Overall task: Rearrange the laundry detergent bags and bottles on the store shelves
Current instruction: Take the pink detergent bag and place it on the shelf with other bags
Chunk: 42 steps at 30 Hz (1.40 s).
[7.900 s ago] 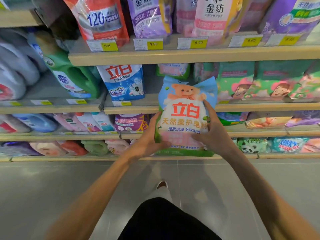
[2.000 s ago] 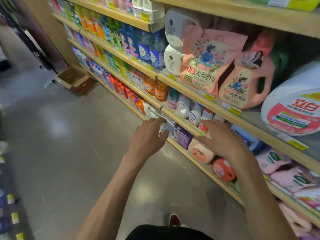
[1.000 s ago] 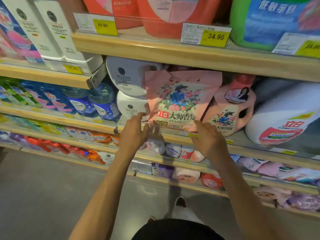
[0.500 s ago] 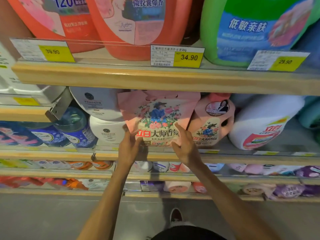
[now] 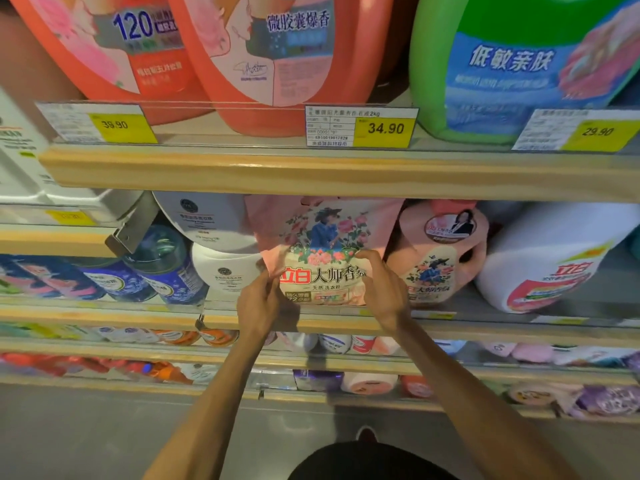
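I see the pink bag [image 5: 325,237] hemmed by white tubs [image 5: 211,223] left and a pink bottle [image 5: 438,258] right, upper shelf [image 5: 311,174] just above; only its near side is open.

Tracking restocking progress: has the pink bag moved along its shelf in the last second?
No. The pink bag still overlaps the left side of the pink bottle, just as before.

Pink floral detergent bag [image 5: 322,251] upright on mid shelf [image 5: 138,315], btwn bottles.

the wooden shelf [image 5: 485,328] carries a pink bag [image 5: 323,233]. a pink bottle [image 5: 438,261] stands at its 3 o'clock, white jugs [image 5: 223,271] at 9.
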### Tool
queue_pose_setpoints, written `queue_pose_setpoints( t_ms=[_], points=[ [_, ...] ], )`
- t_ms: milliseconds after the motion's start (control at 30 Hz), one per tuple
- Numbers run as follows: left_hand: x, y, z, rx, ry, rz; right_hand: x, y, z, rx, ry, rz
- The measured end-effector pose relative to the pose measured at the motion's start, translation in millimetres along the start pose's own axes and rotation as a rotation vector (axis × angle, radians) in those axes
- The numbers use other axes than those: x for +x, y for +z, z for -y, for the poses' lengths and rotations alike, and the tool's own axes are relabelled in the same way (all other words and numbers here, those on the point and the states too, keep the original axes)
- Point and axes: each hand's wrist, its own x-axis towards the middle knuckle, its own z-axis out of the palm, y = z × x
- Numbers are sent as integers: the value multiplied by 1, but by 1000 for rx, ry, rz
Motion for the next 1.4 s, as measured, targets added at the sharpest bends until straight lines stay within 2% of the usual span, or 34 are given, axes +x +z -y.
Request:
queue_pose_setpoints(
  t_ms=[167, 367, 633, 900, 967, 1067, 1200, 1400],
  points=[
    [2, -15, -8, -4, 26, 7, -4, -19, 5, -8, -62, -46],
    [-9, -34, -18, -118, 85, -5, -16, -42, 2, 79, -239, -106],
    [-46, -66, -24, -185, 124, 19, -50, -55, 28, 159, -42, -38],
    [-70, -104, -14, -154, 171, -16, -98, -61, 68, 172, -69, -90],
    [-82, -116, -15, -156, 179, 6, -115, -68, 77, 156, -71, -115],
    [-103, -131, -17, -178, 181, 42, -144, -81, 87, 136, 21, -91],
    [-130, -142, -27, -176, 180, 80, -184, -96, 91, 206, 97, -68],
    [-155, -146, -53, -102, 304, 138, -224, -119, 82, 201, 206, -134]
  ],
)
